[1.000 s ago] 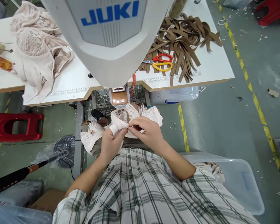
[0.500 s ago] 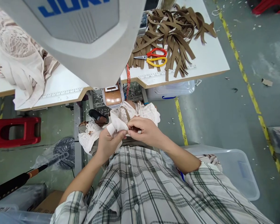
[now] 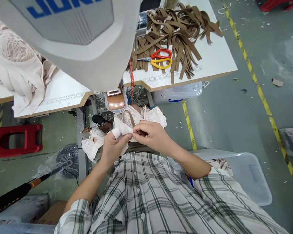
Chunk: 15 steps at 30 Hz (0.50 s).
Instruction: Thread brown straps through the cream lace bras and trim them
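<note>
Near the centre of the frame, left hand [image 3: 113, 148] and right hand [image 3: 151, 136] pinch the pale garment [image 3: 122, 127], each grip seemingly closed on its edge, though partly hidden; a loosened pinch could let the cloth slip crooked.

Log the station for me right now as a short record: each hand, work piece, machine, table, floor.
left hand: pinching the pale garment
right hand: fingertips together at the same garment's edge
work piece: partly over the lap, lace visible
machine: white sewing-machine head, in front of the person
table, right: brown strips, with red-and-yellow-handled scissors on them
table, left: pale lace garments
floor, left: red stool
</note>
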Available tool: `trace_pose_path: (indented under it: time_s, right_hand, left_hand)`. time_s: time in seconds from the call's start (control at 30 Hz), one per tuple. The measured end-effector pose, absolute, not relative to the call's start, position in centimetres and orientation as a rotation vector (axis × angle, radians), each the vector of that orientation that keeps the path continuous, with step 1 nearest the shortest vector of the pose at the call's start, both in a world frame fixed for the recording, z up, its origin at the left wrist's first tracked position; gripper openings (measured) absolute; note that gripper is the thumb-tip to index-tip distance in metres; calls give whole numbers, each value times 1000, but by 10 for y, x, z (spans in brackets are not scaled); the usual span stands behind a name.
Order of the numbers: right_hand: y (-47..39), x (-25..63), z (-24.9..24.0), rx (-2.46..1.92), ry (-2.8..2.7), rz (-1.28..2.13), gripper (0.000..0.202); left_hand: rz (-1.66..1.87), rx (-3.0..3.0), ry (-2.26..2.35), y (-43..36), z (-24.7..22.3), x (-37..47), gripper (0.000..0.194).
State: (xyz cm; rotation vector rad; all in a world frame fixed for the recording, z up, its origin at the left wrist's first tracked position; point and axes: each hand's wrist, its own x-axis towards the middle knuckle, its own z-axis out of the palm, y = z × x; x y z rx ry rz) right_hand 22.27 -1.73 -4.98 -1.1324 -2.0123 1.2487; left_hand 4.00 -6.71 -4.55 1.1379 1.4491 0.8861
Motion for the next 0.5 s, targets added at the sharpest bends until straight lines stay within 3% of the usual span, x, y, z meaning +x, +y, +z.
trace_pose_path:
  time_s: [0.17, 0.5]
  right_hand:
    - [-12, 230, -54, -1120, -1836, 1556, 13]
    - [-14, 233, -36, -1205, -2030, 1395, 16]
  left_hand:
    - [762, 1271, 1438, -58, -32, 33, 24]
    - [582, 1587, 1421, -52, -17, 30, 20]
